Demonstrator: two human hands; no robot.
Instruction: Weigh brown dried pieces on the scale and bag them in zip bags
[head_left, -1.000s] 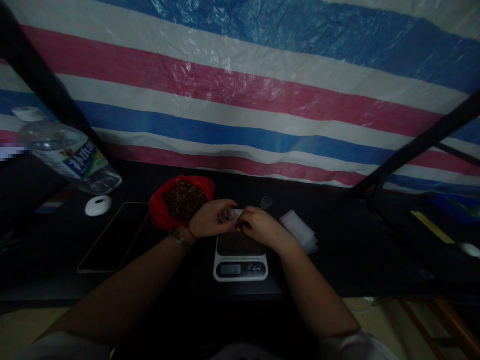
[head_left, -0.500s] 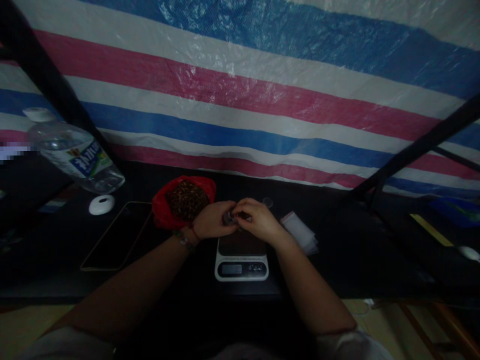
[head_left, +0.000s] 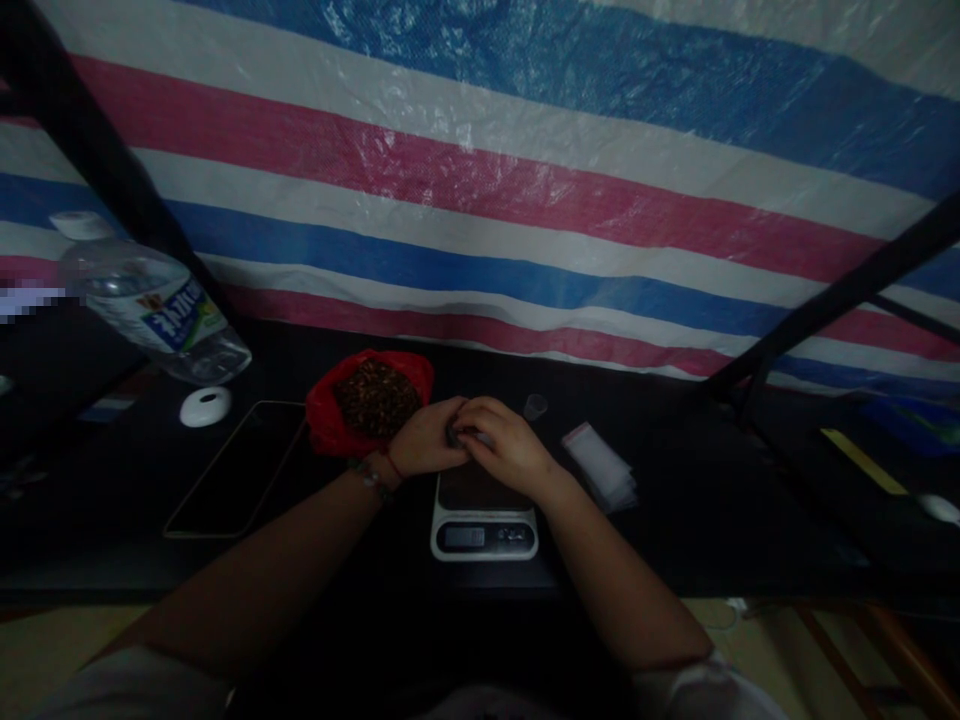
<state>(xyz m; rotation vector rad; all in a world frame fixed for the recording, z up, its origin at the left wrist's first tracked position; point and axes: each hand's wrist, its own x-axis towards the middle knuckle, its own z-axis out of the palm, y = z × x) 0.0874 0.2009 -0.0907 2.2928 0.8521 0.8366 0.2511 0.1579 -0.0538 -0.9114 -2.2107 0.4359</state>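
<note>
My left hand (head_left: 429,438) is curled around a small dark, greyish thing (head_left: 453,433) whose kind I cannot make out. My right hand (head_left: 504,442) meets it, thumb and fingers pinched together at that same thing; the fingers hide most of it. Both hands are above the dark plate of a white digital kitchen scale (head_left: 484,541). Left of my left hand, a red plastic bag (head_left: 324,418) stands open, full of small brown pieces (head_left: 379,398). Behind my right hand is a small clear cup (head_left: 535,406). Several clear zip bags (head_left: 600,465) lie to the right.
A phone (head_left: 236,470), a white oval object (head_left: 205,406) and a large clear bottle (head_left: 161,305) are on the black table (head_left: 712,500) at left. Dark slanted bars (head_left: 832,290) flank a striped plastic sheet (head_left: 480,190). A yellow strip (head_left: 862,461) lies far right.
My right hand has moved slightly left and closed in over the small thing in my left hand, covering more of it. The clear cup shows more fully.
</note>
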